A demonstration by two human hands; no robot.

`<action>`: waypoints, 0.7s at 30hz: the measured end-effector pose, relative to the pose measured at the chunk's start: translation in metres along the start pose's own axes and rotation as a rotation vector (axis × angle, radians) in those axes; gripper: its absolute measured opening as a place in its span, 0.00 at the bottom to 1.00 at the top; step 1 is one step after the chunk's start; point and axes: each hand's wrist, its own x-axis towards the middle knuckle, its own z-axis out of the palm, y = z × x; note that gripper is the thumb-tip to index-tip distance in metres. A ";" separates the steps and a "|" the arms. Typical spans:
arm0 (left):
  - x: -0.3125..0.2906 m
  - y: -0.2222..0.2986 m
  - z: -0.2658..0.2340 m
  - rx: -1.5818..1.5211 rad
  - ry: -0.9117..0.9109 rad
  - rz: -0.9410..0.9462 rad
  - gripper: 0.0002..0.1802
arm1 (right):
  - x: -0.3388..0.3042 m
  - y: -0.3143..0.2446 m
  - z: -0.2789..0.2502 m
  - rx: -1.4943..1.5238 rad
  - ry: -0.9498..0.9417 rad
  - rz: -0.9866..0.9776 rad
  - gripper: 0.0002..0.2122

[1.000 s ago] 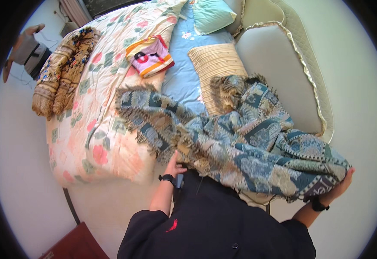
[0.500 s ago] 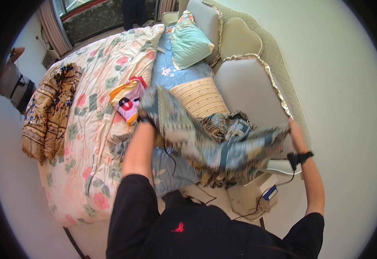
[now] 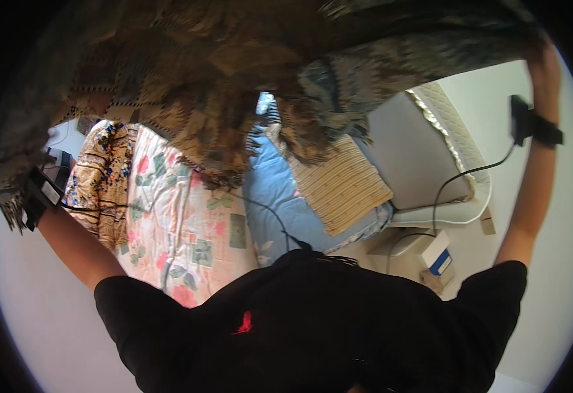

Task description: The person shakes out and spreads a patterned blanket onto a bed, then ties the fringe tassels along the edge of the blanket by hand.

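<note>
Fringed patchwork blanket [image 3: 201,85] held up across top of frame. Right hand [image 3: 544,69], upper right, closed on its edge. Left hand [image 3: 47,149], far left, dim and mostly covered by the blanket; can't tell finger opening. Below: floral quilt [image 3: 188,229] left of centre, striped pillow [image 3: 345,187] right of centre, touching grey cushion [image 3: 414,154].

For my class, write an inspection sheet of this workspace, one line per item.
Surface: floral quilt left, blue sheet right.
Job's things: fringed patchwork blanket, held up, hiding the view's top.
Clutter: brown patterned cover at the quilt's left; striped pillow.
Hands: right hand grips a blanket edge; left hand too obscured to judge.
Cables: black cable hangs from the right wrist.
Surroundings: grey cushion; bedside stand with white-and-blue box.
</note>
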 end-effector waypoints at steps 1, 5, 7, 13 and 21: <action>-0.035 -0.029 -0.015 0.064 -0.055 -0.080 0.18 | -0.031 0.020 0.030 0.109 0.018 0.176 0.14; -0.261 -0.124 -0.058 0.245 -0.296 -0.400 0.16 | -0.146 0.133 0.040 0.005 0.145 0.586 0.22; -0.410 -0.132 -0.079 0.325 -0.438 -0.585 0.16 | -0.210 0.189 0.012 -0.011 0.075 0.786 0.19; -0.741 -0.043 -0.216 0.485 -0.736 -1.000 0.13 | -0.436 0.307 -0.073 0.566 0.839 1.348 0.21; -0.563 0.148 -0.219 0.744 -0.997 -0.998 0.13 | -0.370 0.267 -0.022 0.334 0.933 1.572 0.20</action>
